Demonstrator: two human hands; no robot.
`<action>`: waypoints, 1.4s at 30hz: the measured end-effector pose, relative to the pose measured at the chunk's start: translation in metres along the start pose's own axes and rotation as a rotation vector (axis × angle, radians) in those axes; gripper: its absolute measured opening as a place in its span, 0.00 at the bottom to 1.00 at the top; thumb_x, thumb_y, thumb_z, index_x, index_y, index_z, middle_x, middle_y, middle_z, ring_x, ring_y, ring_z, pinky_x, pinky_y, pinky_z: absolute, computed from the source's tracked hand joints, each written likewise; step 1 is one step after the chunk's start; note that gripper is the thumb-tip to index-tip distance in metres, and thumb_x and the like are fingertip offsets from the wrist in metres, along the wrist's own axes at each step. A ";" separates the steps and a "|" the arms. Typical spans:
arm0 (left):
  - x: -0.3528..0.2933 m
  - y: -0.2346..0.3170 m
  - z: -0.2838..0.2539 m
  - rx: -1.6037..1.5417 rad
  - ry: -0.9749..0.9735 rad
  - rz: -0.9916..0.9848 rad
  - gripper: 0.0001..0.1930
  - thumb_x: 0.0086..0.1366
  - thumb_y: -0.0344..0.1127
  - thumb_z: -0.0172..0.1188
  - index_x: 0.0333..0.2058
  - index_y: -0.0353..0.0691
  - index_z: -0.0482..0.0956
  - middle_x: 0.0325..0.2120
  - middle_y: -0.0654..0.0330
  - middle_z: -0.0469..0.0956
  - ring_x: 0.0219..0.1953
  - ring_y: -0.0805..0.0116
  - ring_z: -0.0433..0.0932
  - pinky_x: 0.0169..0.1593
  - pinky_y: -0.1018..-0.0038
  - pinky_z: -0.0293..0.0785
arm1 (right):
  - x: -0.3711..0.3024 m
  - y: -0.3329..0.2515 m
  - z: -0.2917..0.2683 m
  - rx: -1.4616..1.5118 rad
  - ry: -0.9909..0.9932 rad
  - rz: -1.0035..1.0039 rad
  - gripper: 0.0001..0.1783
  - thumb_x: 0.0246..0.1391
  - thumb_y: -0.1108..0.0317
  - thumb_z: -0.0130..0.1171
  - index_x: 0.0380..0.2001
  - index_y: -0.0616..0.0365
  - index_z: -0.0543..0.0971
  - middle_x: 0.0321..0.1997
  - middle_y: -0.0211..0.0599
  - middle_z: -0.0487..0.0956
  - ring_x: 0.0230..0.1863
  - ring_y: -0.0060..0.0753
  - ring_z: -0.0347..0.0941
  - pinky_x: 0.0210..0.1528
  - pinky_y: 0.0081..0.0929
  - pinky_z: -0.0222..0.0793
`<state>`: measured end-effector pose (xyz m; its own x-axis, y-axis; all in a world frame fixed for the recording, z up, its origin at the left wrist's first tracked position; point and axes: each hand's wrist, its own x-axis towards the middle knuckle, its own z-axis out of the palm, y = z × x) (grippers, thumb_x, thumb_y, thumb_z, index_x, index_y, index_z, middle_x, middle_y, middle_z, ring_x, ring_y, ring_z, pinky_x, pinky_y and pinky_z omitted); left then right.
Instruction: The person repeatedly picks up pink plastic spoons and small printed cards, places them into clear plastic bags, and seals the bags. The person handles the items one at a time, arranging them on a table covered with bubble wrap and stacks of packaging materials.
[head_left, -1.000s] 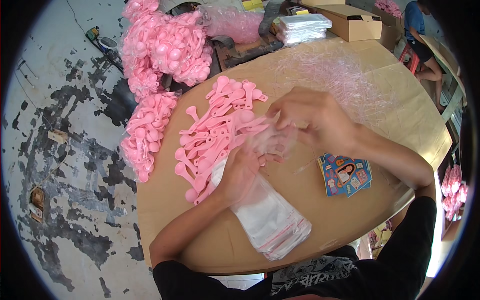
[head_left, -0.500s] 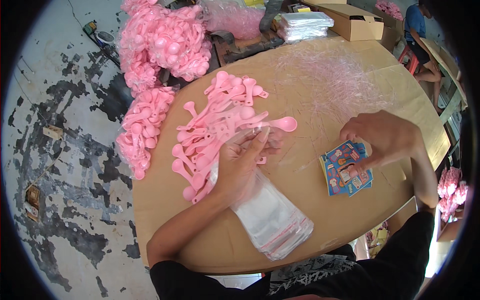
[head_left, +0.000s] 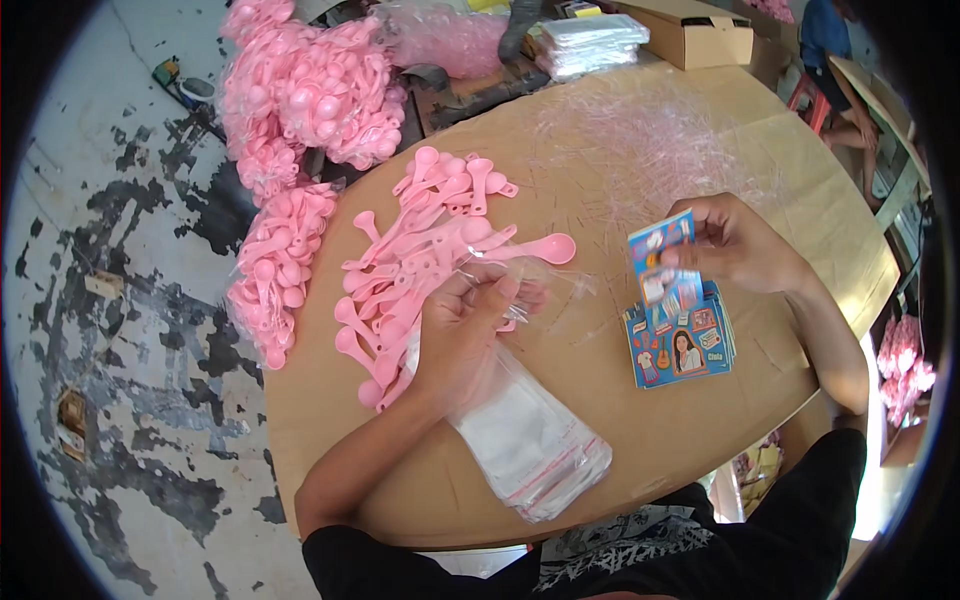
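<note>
My left hand (head_left: 462, 325) is closed, thumb against fingers, on a clear plastic bag (head_left: 560, 278) whose thin film sticks out past the fingertips. Below that hand a stack of clear bags (head_left: 535, 425) with reddish strips lies on the table. Pink scoop spoons (head_left: 410, 260) are heaped just beyond and left of it. My right hand (head_left: 740, 245) pinches a blue printed card (head_left: 660, 250), tilted up above the table. Under the card sits a stack of similar blue cards (head_left: 685, 350). Whether more than one card is pinched is hard to tell.
The brown-covered table (head_left: 640, 440) has a loose pile of thin clear strips (head_left: 660, 140) at its far side. Bulging bags of pink scoops (head_left: 310, 90) stand beyond the left edge. Wrapped packs (head_left: 590, 45) and a cardboard box (head_left: 700, 40) are at the back. Another person (head_left: 830, 60) sits far right.
My right hand has risen from the card stack with a card pinched in its fingers. My left hand stays near the same place, still gripping the clear bag. The whole view has shifted slightly.
</note>
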<state>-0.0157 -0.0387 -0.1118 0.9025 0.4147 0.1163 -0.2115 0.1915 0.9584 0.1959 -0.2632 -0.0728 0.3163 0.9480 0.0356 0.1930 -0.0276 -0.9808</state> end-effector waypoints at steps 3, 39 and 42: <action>0.002 -0.001 -0.001 0.008 -0.022 0.001 0.11 0.68 0.37 0.58 0.41 0.35 0.76 0.37 0.55 0.82 0.38 0.69 0.82 0.38 0.79 0.77 | 0.003 0.009 0.008 0.085 0.107 -0.025 0.12 0.64 0.63 0.54 0.45 0.59 0.75 0.35 0.28 0.80 0.40 0.19 0.78 0.34 0.19 0.77; 0.005 0.004 0.010 -0.144 0.165 0.075 0.11 0.68 0.36 0.59 0.44 0.35 0.77 0.37 0.64 0.80 0.39 0.79 0.78 0.43 0.79 0.75 | 0.073 -0.018 0.061 -0.354 -0.194 -0.151 0.14 0.61 0.65 0.58 0.47 0.61 0.80 0.28 0.30 0.80 0.29 0.14 0.65 0.34 0.23 0.68; 0.002 0.008 0.008 -0.068 0.122 0.028 0.12 0.67 0.35 0.60 0.46 0.36 0.76 0.40 0.63 0.79 0.42 0.78 0.77 0.46 0.78 0.75 | 0.070 -0.020 0.070 -0.223 -0.108 -0.092 0.14 0.62 0.65 0.57 0.47 0.62 0.80 0.30 0.28 0.80 0.30 0.13 0.65 0.34 0.22 0.68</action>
<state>-0.0127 -0.0436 -0.1017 0.8444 0.5250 0.1063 -0.2647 0.2364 0.9349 0.1488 -0.1738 -0.0639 0.1897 0.9777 0.0904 0.4198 0.0025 -0.9076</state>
